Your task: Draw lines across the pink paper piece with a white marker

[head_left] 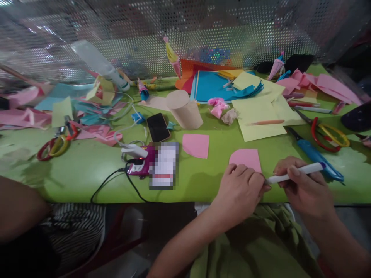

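My right hand is closed around a white marker pen with a purple end, held slantwise above the table's front edge. The pen's lower left end reaches the fingertips of my left hand. My left hand is closed, its fingers curled; whatever lies inside them is hidden. Just behind its knuckles a pink paper piece with one rounded corner lies flat, partly covered by the hand. A second pink paper piece lies farther left.
Right of my hands lie a blue cutter knife and red-yellow scissors. Yellow sheets, a cardboard tube and small paper cones stand or lie behind. Phones, a purple power strip and cables occupy the left; another person's arm is there.
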The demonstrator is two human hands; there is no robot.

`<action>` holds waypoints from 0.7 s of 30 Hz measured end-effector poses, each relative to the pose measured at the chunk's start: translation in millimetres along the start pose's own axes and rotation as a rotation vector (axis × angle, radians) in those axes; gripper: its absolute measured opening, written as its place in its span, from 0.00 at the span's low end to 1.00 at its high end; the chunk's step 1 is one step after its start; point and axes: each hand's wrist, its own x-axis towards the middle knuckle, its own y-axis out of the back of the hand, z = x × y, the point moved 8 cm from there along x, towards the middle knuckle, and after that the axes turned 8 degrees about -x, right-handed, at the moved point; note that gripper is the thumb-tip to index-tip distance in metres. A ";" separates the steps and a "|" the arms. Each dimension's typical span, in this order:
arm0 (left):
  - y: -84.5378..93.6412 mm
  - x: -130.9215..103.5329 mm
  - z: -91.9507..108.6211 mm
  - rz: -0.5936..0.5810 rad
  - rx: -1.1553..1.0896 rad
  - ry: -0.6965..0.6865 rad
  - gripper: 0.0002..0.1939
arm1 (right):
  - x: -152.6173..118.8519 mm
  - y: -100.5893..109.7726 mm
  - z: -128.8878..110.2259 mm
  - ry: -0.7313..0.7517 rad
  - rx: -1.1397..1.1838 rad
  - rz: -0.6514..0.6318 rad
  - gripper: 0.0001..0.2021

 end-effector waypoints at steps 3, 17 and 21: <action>-1.2 1.8 -1.1 0.002 0.016 0.008 0.14 | 3.0 1.2 4.2 -0.016 0.009 0.027 0.13; -6.0 3.0 3.3 0.132 0.109 0.006 0.16 | 10.3 2.6 14.2 -0.066 0.076 0.130 0.13; -7.0 2.5 7.3 0.151 0.140 0.002 0.14 | 16.0 9.8 5.0 0.020 -0.059 0.108 0.14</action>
